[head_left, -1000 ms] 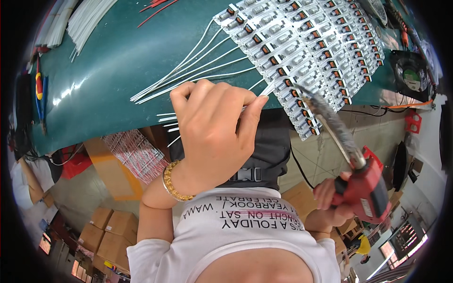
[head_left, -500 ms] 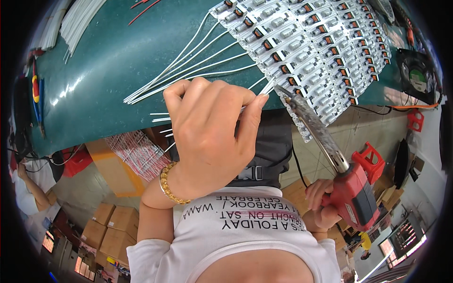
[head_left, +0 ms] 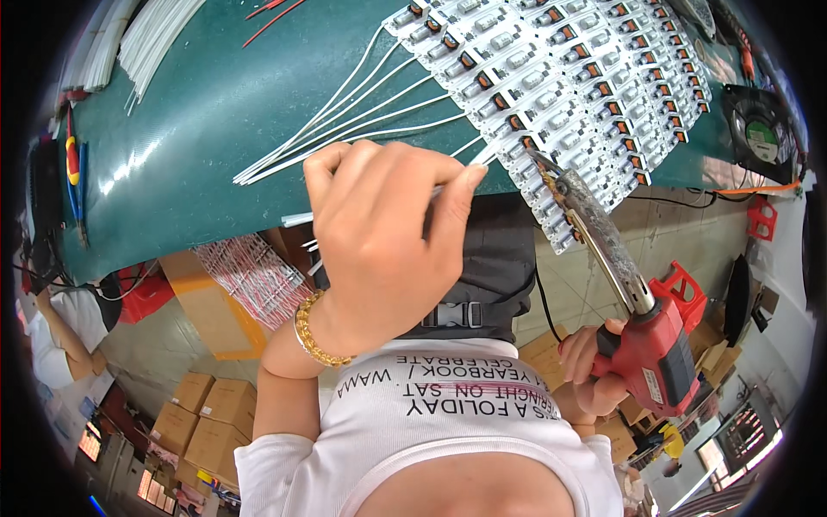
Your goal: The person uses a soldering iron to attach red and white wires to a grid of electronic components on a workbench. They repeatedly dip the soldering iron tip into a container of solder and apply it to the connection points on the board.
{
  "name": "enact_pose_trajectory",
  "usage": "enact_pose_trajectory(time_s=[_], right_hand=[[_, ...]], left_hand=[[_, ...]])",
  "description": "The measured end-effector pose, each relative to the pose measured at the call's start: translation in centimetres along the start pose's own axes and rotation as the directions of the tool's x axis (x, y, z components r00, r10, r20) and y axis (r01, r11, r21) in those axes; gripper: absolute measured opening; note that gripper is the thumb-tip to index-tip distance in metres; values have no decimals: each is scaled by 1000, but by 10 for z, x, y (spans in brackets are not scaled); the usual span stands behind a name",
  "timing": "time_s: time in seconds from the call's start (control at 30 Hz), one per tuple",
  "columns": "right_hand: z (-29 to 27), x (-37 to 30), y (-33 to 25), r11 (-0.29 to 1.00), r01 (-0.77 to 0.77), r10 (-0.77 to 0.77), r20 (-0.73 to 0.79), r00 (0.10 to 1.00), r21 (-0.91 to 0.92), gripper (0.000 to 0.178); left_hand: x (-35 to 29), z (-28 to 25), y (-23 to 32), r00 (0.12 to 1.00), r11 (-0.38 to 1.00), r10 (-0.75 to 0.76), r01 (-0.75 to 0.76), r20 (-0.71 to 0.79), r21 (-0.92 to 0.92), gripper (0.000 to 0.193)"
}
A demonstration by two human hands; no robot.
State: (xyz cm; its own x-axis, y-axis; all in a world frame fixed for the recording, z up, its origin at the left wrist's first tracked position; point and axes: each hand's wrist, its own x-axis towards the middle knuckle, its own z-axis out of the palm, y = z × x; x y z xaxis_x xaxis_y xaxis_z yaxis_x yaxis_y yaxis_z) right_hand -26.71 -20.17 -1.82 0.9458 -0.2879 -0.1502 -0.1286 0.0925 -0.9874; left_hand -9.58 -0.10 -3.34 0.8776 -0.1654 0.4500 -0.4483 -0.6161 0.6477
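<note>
My left hand (head_left: 383, 237) is closed in a pinch around several thin white wires (head_left: 298, 220); their ends stick out past both sides of the hand. The pinched wires reach toward the lower left edge of a sheet of small circuit boards (head_left: 543, 99), which carry metal parts and black-orange components. Other white wires (head_left: 349, 96) run from that edge and converge on the table at left. In my right hand (head_left: 594, 366) is a red pistol-shaped soldering iron (head_left: 659, 358). Its tip lies over the board edge, near my left thumb; whether it touches is unclear.
The green table (head_left: 198, 112) holds bundled white wires (head_left: 159, 39), red wires (head_left: 271, 21), a screwdriver (head_left: 71, 155) and a black fan (head_left: 762, 129). Below stand a red stool (head_left: 680, 293) and cardboard boxes (head_left: 226, 409). Another person's arm (head_left: 65, 332) shows at far left.
The soldering iron's tip has moved right and slightly up, farther onto the boards. My left hand keeps its pinch on the wires and has shifted barely, with the wire ends bunched closer together.
</note>
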Motion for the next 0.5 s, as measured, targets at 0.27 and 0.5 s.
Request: enact_pose_trajectory(time_s=[0.27, 0.5], right_hand=[[-5, -6, 1, 996, 80, -82, 53, 995, 27, 73], [-13, -10, 14, 983, 160, -147, 141, 979, -87, 71]], left_hand=[[-9, -1, 8, 991, 1000, 21, -18, 129, -20, 12], [-12, 5, 6, 998, 999, 39, -38, 59, -19, 13]])
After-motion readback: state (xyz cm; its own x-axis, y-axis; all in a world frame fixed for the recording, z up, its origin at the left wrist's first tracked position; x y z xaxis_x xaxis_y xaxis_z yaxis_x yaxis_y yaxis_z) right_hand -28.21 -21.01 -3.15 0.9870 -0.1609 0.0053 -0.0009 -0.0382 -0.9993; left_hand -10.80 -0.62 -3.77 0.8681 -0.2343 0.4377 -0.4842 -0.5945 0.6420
